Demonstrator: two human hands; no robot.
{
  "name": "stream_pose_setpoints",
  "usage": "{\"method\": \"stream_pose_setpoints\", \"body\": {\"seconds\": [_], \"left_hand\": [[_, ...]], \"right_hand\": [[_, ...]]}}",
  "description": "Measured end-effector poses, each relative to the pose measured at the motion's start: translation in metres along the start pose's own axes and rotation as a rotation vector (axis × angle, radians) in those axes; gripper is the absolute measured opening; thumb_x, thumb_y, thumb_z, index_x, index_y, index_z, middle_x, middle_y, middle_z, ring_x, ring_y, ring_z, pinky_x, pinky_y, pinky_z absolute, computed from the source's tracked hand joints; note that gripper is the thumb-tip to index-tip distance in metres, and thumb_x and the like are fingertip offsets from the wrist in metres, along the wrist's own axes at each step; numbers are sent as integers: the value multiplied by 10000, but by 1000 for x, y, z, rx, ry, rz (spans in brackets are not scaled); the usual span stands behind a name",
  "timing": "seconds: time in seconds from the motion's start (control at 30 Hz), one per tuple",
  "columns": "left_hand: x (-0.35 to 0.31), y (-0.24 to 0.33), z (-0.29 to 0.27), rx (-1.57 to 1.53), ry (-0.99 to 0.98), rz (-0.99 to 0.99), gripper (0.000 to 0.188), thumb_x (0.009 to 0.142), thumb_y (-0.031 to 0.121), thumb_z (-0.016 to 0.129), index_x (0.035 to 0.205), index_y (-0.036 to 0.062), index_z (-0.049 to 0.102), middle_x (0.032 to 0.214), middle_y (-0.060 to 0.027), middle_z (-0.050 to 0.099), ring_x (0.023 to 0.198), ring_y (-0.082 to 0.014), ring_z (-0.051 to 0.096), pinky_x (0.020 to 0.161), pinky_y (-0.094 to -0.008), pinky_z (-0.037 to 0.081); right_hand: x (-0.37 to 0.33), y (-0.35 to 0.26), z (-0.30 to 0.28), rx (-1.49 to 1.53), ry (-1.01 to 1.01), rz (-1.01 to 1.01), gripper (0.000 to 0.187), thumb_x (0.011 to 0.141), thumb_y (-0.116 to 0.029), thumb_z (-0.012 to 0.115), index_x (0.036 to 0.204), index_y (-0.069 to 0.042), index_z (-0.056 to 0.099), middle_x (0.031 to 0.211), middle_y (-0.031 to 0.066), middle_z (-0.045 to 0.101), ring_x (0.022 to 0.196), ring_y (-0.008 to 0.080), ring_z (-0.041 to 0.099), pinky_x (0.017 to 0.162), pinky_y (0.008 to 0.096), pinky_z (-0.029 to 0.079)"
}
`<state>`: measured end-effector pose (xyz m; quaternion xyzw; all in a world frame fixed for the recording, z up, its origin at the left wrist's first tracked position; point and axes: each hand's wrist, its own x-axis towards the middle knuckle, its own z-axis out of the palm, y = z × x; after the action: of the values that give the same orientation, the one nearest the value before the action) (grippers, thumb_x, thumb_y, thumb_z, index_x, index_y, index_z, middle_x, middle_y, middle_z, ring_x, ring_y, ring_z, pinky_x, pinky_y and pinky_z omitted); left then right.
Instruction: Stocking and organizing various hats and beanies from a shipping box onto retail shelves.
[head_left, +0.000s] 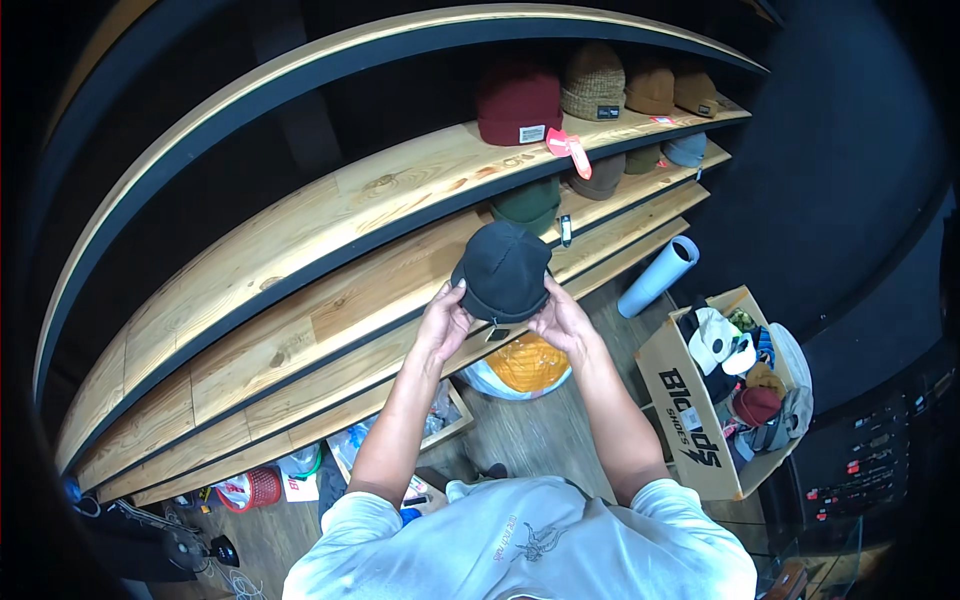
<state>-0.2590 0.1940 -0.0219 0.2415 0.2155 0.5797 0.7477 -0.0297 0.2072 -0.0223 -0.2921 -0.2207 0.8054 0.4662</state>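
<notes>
Between my two hands is a black beanie (500, 268), held up in front of the wooden shelves with its folded brim toward me. My left hand (445, 322) pinches the brim's left side, thumb on top. On the opposite side my right hand (561, 318) grips the brim the same way. A small dark tag (497, 334) hangs below the brim. Just behind the black beanie, a dark green beanie (527, 205) rests on a shelf. One shelf up stands a maroon beanie (519, 105) with a white label and red tags (570, 152).
Long wooden shelves (330, 210) curve across the view, with several more beanies (594, 85) at their right end. On the floor stand a cardboard box (690, 420) full of hats, a grey-blue tube (657, 277), an orange-and-white bag (525, 368) and a red basket (262, 488).
</notes>
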Motion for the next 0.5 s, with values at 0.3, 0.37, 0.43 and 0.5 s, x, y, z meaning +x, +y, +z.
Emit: {"method": "stream_pose_setpoints", "body": {"seconds": [0.3,0.37,0.43,0.5], "left_hand": [[31,62,-33,133,99,-113,363,1019,284,446,1214,10,581,1171,-133,679,1063,-222,656,962,-378,501],[40,66,-29,-163,-10,-135,351,1014,210,392,1209,-33,554,1172,-183,668,1046,-255,669,969,-401,523],[40,60,-28,-179,36,-104,327,1009,196,385,1153,-33,569,1130,-173,681,1029,-258,671,953,-396,532],[40,63,-33,-193,134,-100,329,1021,194,340,1103,-24,572,1108,-172,684,990,-265,678,919,-406,547]], "right_hand": [[51,1,26,33,-85,35,439,987,-313,560,1312,-19,532,1250,124,647,1118,246,646,974,402,526],[64,-2,19,53,-112,15,441,985,-295,568,1320,-13,518,1252,139,642,1120,255,643,973,404,530],[73,-1,23,41,-84,15,438,988,-294,565,1320,-13,517,1252,139,642,1116,252,645,968,402,533],[80,1,40,-10,-70,-1,430,1003,-298,544,1321,-9,513,1255,138,639,1099,234,652,939,370,550]]}}
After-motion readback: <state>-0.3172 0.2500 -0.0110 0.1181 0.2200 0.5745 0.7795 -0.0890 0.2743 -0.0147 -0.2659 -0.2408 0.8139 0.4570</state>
